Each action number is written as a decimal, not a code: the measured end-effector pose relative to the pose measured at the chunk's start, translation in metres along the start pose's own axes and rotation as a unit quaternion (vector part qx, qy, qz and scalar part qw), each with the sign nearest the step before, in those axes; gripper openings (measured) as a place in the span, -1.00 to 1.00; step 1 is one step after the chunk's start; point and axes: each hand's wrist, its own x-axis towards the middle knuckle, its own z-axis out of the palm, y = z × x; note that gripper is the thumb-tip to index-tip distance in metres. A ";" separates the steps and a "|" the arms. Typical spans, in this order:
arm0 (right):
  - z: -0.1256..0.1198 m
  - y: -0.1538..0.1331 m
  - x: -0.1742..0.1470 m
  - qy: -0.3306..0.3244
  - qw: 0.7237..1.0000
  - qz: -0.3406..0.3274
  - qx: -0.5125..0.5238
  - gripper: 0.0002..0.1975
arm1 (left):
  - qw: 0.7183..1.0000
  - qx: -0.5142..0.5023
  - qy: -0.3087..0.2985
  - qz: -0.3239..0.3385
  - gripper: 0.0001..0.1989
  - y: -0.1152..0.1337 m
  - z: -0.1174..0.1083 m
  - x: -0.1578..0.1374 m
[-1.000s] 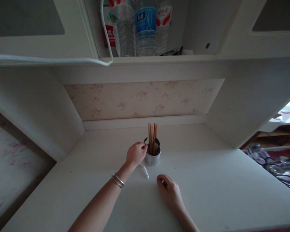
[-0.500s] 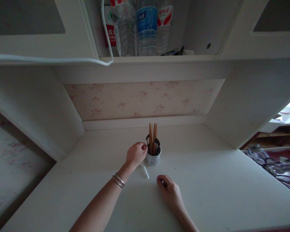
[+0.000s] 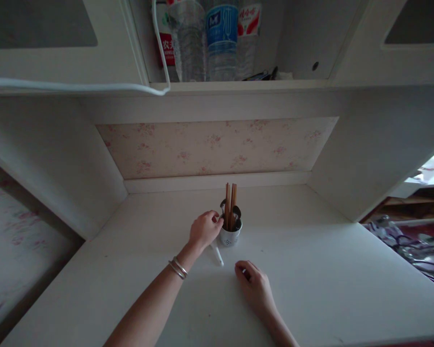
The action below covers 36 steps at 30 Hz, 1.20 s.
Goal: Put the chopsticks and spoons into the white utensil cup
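Note:
A small white perforated utensil cup [image 3: 230, 237] stands on the white tabletop, holding several brown wooden chopsticks [image 3: 228, 207] and dark metal spoons [image 3: 237, 212]. My left hand [image 3: 204, 229], with two silver bangles at the wrist, is at the cup's left rim. Its thumb and finger are pinched on a metal spoon [image 3: 223, 204] whose bowl points up; the fingers partly hide the handle. Below that hand lies a slim white handle [image 3: 217, 254], its other end hidden. In front of the cup my right hand [image 3: 253, 286] rests on the table, fingers curled, nothing visible in them.
Above the table, an open shelf [image 3: 238, 86] holds several plastic bottles [image 3: 222, 43] and a red-and-white package [image 3: 167, 48]. A white cable [image 3: 75, 87] hangs along its edge. Side panels [image 3: 365, 159] enclose the table's back. Purple-and-white fabric [image 3: 412, 250] lies at the right.
The chopsticks and the spoon at my left fingers have shifted slightly to the right. My left hand has moved a little with them; my right hand stays in place.

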 end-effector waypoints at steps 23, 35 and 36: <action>0.007 -0.027 0.021 -0.045 0.992 0.033 -0.112 -0.74 | 0.937 -0.299 -0.053 -0.173 -0.60 -0.077 0.001 -0.123; 0.045 -0.076 0.058 -0.103 0.923 0.003 -0.371 -0.73 | 0.934 -0.310 -0.051 -0.171 -0.60 -0.089 0.005 -0.164; 0.047 -0.077 0.059 -0.103 0.921 0.000 -0.376 -0.74 | 0.937 -0.305 -0.056 -0.163 -0.60 -0.087 0.005 -0.164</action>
